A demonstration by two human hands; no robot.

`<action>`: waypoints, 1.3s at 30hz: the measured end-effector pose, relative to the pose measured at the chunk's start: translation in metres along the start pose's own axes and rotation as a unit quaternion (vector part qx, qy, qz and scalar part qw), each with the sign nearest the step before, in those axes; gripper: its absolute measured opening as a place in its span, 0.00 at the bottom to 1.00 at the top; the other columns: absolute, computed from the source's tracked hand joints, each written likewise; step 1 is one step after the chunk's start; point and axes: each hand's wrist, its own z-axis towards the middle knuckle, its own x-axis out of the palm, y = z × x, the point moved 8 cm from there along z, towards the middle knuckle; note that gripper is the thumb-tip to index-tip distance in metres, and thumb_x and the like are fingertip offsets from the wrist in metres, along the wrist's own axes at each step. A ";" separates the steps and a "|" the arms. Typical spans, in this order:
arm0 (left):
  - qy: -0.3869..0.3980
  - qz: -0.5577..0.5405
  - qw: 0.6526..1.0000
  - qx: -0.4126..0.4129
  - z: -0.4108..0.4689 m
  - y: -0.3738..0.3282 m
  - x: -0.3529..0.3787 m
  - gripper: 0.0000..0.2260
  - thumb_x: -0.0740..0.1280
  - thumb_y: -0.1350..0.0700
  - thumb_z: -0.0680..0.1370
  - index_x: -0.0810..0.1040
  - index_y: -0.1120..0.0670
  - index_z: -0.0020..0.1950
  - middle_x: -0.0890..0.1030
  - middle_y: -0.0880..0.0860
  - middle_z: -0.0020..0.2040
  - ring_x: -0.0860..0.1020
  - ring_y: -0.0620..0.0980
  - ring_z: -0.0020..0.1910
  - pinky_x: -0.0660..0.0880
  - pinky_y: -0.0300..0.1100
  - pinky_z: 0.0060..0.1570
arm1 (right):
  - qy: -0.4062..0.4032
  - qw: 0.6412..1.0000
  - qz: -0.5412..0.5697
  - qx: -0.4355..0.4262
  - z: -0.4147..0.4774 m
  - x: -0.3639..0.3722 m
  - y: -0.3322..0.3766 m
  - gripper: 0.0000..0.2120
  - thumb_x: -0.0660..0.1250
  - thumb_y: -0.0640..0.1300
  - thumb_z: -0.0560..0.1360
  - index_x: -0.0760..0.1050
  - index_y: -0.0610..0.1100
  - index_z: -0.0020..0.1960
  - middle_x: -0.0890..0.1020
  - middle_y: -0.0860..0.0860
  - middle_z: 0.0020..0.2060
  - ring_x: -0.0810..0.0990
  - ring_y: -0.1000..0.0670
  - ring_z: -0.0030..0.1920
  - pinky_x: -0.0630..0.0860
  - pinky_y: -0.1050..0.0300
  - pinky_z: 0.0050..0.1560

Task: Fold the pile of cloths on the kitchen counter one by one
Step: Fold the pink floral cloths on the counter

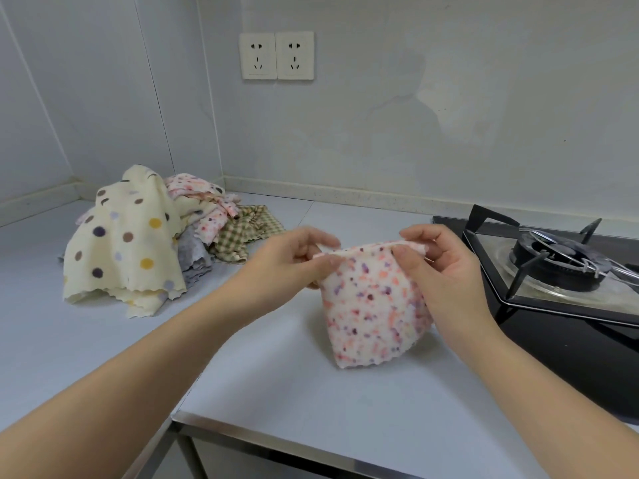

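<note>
- My left hand [294, 261] and right hand [439, 271] each pinch the top edge of the speckled cloth [373, 305], thumb in front and fingers curled behind it.
- The speckled cloth hangs over the middle of the counter [276, 385]. Whether its lowest scalloped edge touches the surface, I cannot tell.
- Open counter lies in front of and to the left of the cloth. A metal rim [276, 440] bounds the near edge.
- The black gas hob [553, 299] sits close on the right, its pan support near my right hand.
- The pile [155, 236] sits well apart at the back left, toward the wall corner.
- The speckled cloth is fleecy white with pink, orange and purple flecks.
- A cream polka-dot cloth [128, 236] with zigzag edges tops the pile. Grey [193, 257] and green-checked [242, 233] cloths show beneath it.
- The lower layers of the pile are hidden, and the hob is cut off at the right.
- Two wall sockets [276, 56] are above.
</note>
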 end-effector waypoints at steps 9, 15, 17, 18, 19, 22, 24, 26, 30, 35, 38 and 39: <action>-0.176 -0.004 0.976 -0.126 -0.010 0.041 0.006 0.14 0.62 0.49 0.80 0.70 0.57 0.40 0.71 0.50 0.34 0.69 0.47 0.33 0.66 0.40 0.36 | 0.049 0.955 0.099 0.275 -0.009 0.015 -0.054 0.01 0.69 0.42 0.74 0.79 0.44 0.45 0.84 0.50 0.38 0.83 0.53 0.37 0.77 0.57 0.39; -0.227 0.159 0.960 -0.032 -0.016 0.024 -0.002 0.17 0.59 0.45 0.81 0.66 0.58 0.40 0.66 0.48 0.29 0.63 0.47 0.29 0.60 0.40 0.28 | -0.018 0.986 -0.127 0.107 -0.003 0.009 -0.038 0.07 0.66 0.47 0.78 0.76 0.45 0.44 0.81 0.51 0.35 0.79 0.54 0.37 0.73 0.60 0.37; -0.234 0.166 0.958 -0.030 -0.017 0.026 -0.006 0.19 0.60 0.45 0.81 0.66 0.58 0.38 0.64 0.47 0.28 0.62 0.47 0.28 0.59 0.42 0.30 | -0.007 0.987 -0.089 0.135 -0.005 0.011 -0.045 0.07 0.65 0.47 0.79 0.76 0.45 0.45 0.80 0.53 0.35 0.77 0.57 0.34 0.71 0.63 0.34; -0.237 0.163 0.957 -0.027 -0.017 0.026 -0.006 0.19 0.61 0.45 0.80 0.65 0.57 0.37 0.64 0.47 0.28 0.61 0.47 0.28 0.59 0.43 0.30 | -0.004 0.985 -0.054 0.163 -0.006 0.013 -0.049 0.07 0.64 0.47 0.79 0.76 0.45 0.45 0.79 0.54 0.35 0.77 0.57 0.34 0.71 0.63 0.34; -0.240 0.162 0.957 -0.021 -0.017 0.025 -0.006 0.20 0.61 0.45 0.80 0.64 0.56 0.35 0.63 0.47 0.27 0.61 0.46 0.28 0.59 0.43 0.30 | -0.011 0.982 -0.021 0.186 -0.007 0.014 -0.053 0.07 0.64 0.47 0.80 0.75 0.46 0.45 0.80 0.54 0.36 0.78 0.55 0.35 0.73 0.61 0.35; -0.234 0.165 0.958 -0.008 -0.017 0.020 -0.002 0.22 0.59 0.44 0.81 0.59 0.53 0.32 0.59 0.46 0.26 0.59 0.46 0.27 0.57 0.43 0.30 | -0.041 0.979 -0.018 0.201 -0.009 0.013 -0.058 0.09 0.63 0.50 0.80 0.75 0.46 0.46 0.82 0.50 0.41 0.81 0.50 0.42 0.78 0.51 0.46; -0.226 0.152 0.962 -0.017 -0.017 0.022 -0.001 0.23 0.58 0.43 0.81 0.58 0.53 0.31 0.58 0.46 0.24 0.58 0.46 0.26 0.56 0.43 0.30 | -0.026 0.972 0.015 0.235 -0.010 0.016 -0.063 0.12 0.64 0.54 0.79 0.77 0.46 0.43 0.83 0.50 0.41 0.82 0.52 0.42 0.79 0.52 0.46; -0.228 0.121 0.966 -0.035 -0.017 0.027 -0.002 0.23 0.58 0.43 0.81 0.57 0.53 0.31 0.57 0.45 0.25 0.57 0.46 0.26 0.56 0.43 0.30 | 0.038 0.940 0.095 0.324 -0.018 0.029 -0.070 0.15 0.64 0.56 0.78 0.79 0.48 0.39 0.85 0.51 0.42 0.84 0.52 0.43 0.78 0.53 0.46; -0.236 0.044 0.968 -0.070 -0.015 0.043 -0.002 0.19 0.58 0.46 0.82 0.63 0.54 0.34 0.65 0.48 0.31 0.65 0.47 0.31 0.64 0.44 0.35 | 0.060 0.923 0.164 0.344 -0.022 0.033 -0.074 0.09 0.67 0.40 0.77 0.77 0.38 0.55 0.85 0.44 0.49 0.85 0.46 0.48 0.81 0.51 0.49; -0.236 0.016 0.969 -0.078 -0.019 0.049 0.007 0.13 0.58 0.45 0.82 0.73 0.52 0.44 0.77 0.56 0.40 0.76 0.54 0.41 0.75 0.49 0.45 | -0.035 0.947 0.156 0.280 -0.019 0.020 -0.075 0.06 0.70 0.40 0.75 0.75 0.49 0.46 0.82 0.49 0.42 0.82 0.52 0.38 0.79 0.57 0.36; -0.252 0.059 0.964 -0.059 -0.025 0.044 0.006 0.13 0.57 0.45 0.82 0.72 0.50 0.42 0.72 0.50 0.31 0.70 0.46 0.30 0.68 0.38 0.32 | -0.034 0.946 0.153 0.283 -0.023 0.020 -0.080 0.08 0.73 0.41 0.72 0.78 0.49 0.49 0.85 0.49 0.46 0.85 0.51 0.43 0.81 0.54 0.40; -0.251 0.063 0.964 -0.057 -0.025 0.042 0.005 0.13 0.58 0.45 0.82 0.72 0.50 0.42 0.71 0.50 0.29 0.68 0.46 0.28 0.66 0.38 0.29 | -0.021 0.937 0.167 0.306 -0.027 0.024 -0.082 0.09 0.73 0.42 0.72 0.78 0.47 0.51 0.85 0.48 0.48 0.85 0.49 0.45 0.82 0.52 0.43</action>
